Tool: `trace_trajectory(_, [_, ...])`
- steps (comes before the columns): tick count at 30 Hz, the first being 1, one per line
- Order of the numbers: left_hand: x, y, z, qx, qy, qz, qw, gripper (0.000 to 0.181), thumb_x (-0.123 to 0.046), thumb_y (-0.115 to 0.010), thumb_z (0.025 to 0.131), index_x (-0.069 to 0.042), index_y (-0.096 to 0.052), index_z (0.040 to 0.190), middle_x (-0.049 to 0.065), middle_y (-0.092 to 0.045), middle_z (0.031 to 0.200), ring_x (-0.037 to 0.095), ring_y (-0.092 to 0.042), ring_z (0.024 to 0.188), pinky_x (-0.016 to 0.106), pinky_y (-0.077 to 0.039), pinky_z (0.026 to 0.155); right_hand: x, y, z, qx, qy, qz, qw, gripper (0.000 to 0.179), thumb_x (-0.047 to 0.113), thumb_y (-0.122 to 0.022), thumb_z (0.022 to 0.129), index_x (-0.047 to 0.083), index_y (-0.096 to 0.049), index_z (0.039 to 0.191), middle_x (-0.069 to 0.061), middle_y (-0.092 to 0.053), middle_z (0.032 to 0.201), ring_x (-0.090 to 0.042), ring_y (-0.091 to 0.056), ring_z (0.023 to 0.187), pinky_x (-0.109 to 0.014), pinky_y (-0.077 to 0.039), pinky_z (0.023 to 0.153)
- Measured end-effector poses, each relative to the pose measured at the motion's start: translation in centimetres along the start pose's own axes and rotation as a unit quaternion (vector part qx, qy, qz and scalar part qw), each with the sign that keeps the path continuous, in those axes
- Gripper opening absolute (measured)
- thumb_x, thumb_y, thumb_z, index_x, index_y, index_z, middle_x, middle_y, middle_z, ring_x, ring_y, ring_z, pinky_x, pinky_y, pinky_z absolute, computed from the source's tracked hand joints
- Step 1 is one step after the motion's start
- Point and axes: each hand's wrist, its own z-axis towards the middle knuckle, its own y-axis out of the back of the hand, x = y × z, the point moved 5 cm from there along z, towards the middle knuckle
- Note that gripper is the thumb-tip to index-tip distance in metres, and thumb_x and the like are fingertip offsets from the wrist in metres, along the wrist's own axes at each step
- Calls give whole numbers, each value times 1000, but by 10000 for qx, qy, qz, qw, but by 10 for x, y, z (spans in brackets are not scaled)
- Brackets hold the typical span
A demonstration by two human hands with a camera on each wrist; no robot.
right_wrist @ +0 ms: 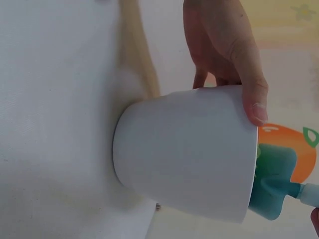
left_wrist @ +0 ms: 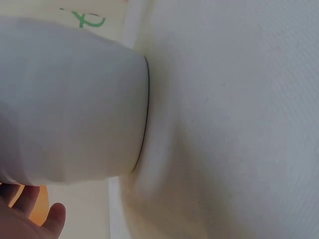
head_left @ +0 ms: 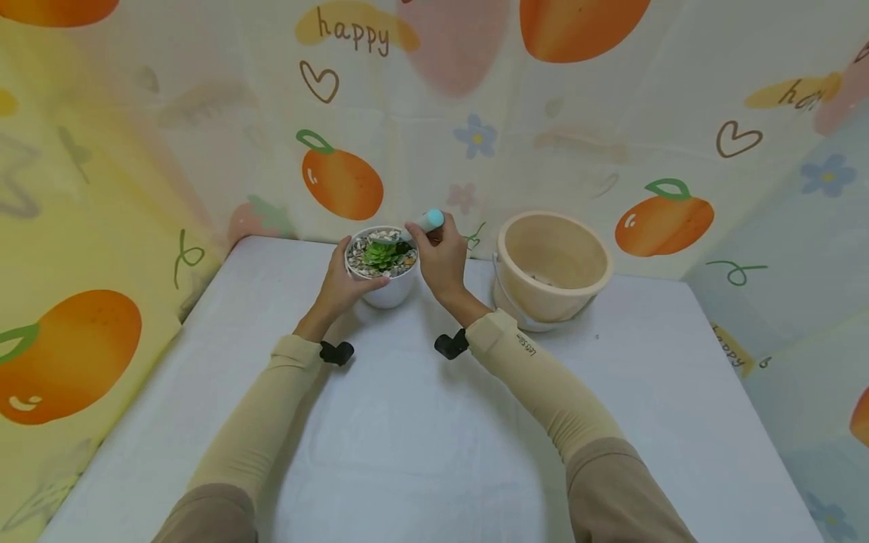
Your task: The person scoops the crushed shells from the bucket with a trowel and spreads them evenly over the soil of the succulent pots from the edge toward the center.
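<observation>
A white pot (head_left: 388, 292) stands at the back of the table, holding a green succulent (head_left: 382, 256) among pebbles. My left hand (head_left: 345, 285) grips the pot from its left side, with the thumb along the rim in the right wrist view. My right hand (head_left: 444, 262) holds a small trowel (head_left: 431, 220) by its pale blue handle. In the right wrist view the teal trowel blade (right_wrist: 275, 181) is at the pot's mouth, its tip hidden behind the rim. The white pot (left_wrist: 75, 104) fills much of the left wrist view.
A large cream planter (head_left: 550, 275) stands to the right of the right hand, with small bits on its inside bottom and a pale band low around it. White cloth (head_left: 407, 452) covers the table. A fruit-patterned backdrop (head_left: 407, 136) rises directly behind the table.
</observation>
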Motion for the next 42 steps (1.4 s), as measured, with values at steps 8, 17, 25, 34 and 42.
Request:
trace_trajectory(8, [-3, 0, -7, -192, 42, 38, 9998, 115, -36, -83, 75, -11, -7, 156, 16, -18, 160, 32, -23, 146, 54, -21, 119, 1, -2, 0, 18, 59, 28, 10000, 33, 20, -69, 91, -6, -58, 108, -18, -71, 91, -26, -71, 82, -28, -57, 71])
trace_trajectory(17, [-2, 0, -7, -422, -13, 133, 9990, 115, -41, -83, 74, -13, -8, 156, 16, -19, 159, 32, -24, 145, 55, -23, 118, 6, -3, 4, -7, 135, -90, 9999, 34, 20, -69, 91, -6, -59, 111, -18, -71, 96, -27, -72, 89, -29, -59, 80])
trace_trajectory(25, [-5, -2, -10, -681, -41, 244, 9974, 115, -40, -85, 72, -9, -12, 155, 19, -25, 155, 34, -29, 141, 56, -28, 115, 8, -5, 5, 80, 144, -141, 9998, 34, 21, -70, 90, -4, -60, 110, -16, -71, 95, -25, -72, 90, -26, -58, 81])
trace_trajectory(34, [-7, -6, -13, -784, 32, 368, 9962, 117, -42, -85, 71, -8, -11, 155, 20, -23, 156, 36, -27, 141, 58, -28, 114, 16, -7, 10, 300, 182, -223, 9991, 32, 20, -71, 90, -3, -60, 109, -17, -72, 95, -26, -73, 91, -27, -58, 80])
trace_trajectory(42, [-7, -7, -14, -771, 94, 386, 9962, 118, -43, -85, 71, -10, -10, 156, 20, -24, 156, 36, -27, 142, 58, -28, 115, 4, -2, 17, 361, -461, 237, 9980, 33, 20, -70, 91, -4, -61, 112, -17, -70, 99, -25, -70, 92, -29, -56, 82])
